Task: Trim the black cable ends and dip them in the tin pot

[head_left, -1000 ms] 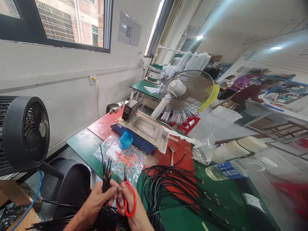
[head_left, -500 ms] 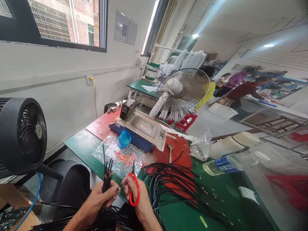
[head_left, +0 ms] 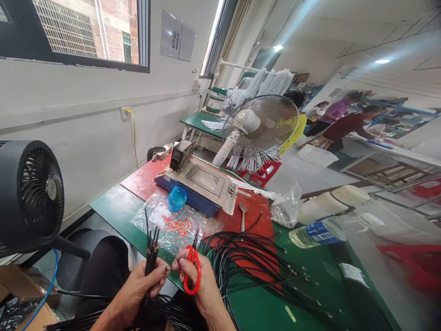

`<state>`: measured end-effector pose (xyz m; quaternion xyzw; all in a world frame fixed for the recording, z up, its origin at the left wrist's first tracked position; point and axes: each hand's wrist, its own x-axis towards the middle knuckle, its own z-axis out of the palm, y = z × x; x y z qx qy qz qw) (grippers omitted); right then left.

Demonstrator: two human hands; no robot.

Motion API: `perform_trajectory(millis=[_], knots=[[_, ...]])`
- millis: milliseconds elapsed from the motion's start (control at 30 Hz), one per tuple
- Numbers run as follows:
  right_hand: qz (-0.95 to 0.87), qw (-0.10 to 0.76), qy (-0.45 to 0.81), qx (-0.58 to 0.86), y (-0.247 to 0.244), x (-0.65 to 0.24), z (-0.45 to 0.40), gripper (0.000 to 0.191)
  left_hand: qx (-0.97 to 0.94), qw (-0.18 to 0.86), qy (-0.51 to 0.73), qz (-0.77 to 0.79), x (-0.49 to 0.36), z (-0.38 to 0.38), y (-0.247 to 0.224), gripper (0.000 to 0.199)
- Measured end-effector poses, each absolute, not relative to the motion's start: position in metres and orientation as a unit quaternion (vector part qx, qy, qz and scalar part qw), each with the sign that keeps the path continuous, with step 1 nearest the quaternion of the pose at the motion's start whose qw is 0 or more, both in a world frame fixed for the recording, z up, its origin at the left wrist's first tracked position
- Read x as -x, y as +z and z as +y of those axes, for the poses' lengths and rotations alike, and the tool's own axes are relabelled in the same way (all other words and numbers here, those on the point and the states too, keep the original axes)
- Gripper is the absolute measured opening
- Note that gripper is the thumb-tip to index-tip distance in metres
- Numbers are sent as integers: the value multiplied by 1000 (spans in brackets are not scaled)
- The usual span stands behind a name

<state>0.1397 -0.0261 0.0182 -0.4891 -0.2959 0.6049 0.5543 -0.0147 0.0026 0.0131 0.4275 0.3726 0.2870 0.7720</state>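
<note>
My left hand (head_left: 149,279) is closed around a bundle of black cables (head_left: 151,250), their stripped ends with thin red wires pointing up. Between its thumb and finger one cable end sticks out toward the right. In my right hand (head_left: 203,276) are red-handled scissors (head_left: 192,271), blades pointing up and away. The right thumb and fingertip pinch close to that cable end; whether they touch the wire is too small to tell. More black cables (head_left: 237,250) lie spread over the table right of my hands, and others rest across my lap.
Red and yellow scraps (head_left: 177,225) lie on a clear plastic bag (head_left: 144,216) beside a blue cup (head_left: 177,198). Behind stands a blue-and-metal machine (head_left: 203,184). A spoon (head_left: 243,216), a bottle (head_left: 317,234), a white fan (head_left: 248,122) and a black fan (head_left: 31,193) surround the workplace. Co-workers are in the background.
My right hand has turned slightly, so the scissors tilt further right, with its fingertips nearer the cable end at my left thumb. The whole view has shifted a little.
</note>
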Motion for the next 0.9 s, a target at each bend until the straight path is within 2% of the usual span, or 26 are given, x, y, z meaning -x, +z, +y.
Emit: perform_trajectory(millis=[267,900], knots=[[-256,552,607,512,15,-126,-32,40,-430,757,297,393,13,3,11,32],[-191,555,642,493,10,-114,-36,42,-389,769,330,386,13,1,6,30]])
